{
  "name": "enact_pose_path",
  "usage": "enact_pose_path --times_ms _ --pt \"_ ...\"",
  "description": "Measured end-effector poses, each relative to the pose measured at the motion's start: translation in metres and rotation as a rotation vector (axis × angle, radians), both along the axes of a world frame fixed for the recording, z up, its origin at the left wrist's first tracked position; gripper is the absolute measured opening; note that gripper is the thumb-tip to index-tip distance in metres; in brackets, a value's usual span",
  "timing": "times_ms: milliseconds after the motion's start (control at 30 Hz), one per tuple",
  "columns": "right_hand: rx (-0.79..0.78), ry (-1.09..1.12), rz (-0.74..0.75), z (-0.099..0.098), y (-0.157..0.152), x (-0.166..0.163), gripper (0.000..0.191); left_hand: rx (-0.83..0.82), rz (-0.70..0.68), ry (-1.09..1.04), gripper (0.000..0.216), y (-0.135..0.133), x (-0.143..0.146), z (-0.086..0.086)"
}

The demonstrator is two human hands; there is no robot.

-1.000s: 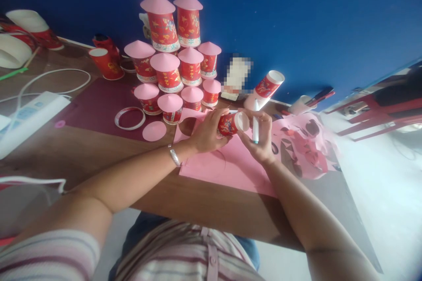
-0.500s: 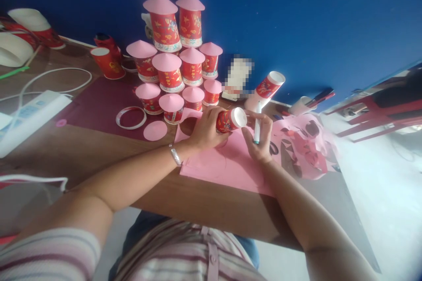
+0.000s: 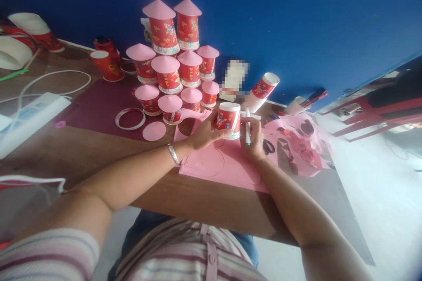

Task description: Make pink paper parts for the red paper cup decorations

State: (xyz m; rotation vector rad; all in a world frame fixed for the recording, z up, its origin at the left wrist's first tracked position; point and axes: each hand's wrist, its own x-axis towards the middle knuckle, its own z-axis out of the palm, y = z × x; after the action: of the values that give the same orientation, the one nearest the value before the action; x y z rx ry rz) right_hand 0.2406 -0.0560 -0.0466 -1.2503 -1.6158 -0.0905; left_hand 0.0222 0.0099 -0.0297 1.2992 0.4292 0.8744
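My left hand [image 3: 204,135] is closed around a red printed paper cup [image 3: 227,119], held over the pink paper sheets [image 3: 214,164] with its white end upward. Just to the right, my right hand [image 3: 253,142] grips a white marker [image 3: 247,129] with a teal lower end. A second slim white piece [image 3: 254,116] crosses behind that marker; I cannot tell whether it is another pen. Pencil-like circle outlines show on the top pink sheet. A cut pink disc [image 3: 154,131] lies left of the sheets.
Several red cups with pink cone roofs [image 3: 165,65] stand in stepped rows ahead. A white-red ring [image 3: 130,118] and a power strip [image 3: 36,116] lie leftward. On the right are stacked cups [image 3: 263,90], black-handled scissors [image 3: 268,146], pink scraps [image 3: 301,149] and a pen cup [image 3: 296,106].
The cup in my left hand has turned from tilted sideways, white end toward the right, to nearly upright. My right hand has shifted slightly left, still holding the marker.
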Motion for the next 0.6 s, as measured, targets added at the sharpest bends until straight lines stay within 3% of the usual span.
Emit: enact_pose_path --times_ms 300,600 --pt "-0.107 -0.015 -0.025 -0.0014 0.001 0.0018 0.013 -0.108 -0.104 -0.135 0.077 0.0027 0.0043 0.0036" --pt "-0.137 -0.028 0.007 -0.0004 -0.0021 -0.0014 0.018 -0.008 -0.016 -0.021 0.084 0.0031 -0.0005 0.0066"
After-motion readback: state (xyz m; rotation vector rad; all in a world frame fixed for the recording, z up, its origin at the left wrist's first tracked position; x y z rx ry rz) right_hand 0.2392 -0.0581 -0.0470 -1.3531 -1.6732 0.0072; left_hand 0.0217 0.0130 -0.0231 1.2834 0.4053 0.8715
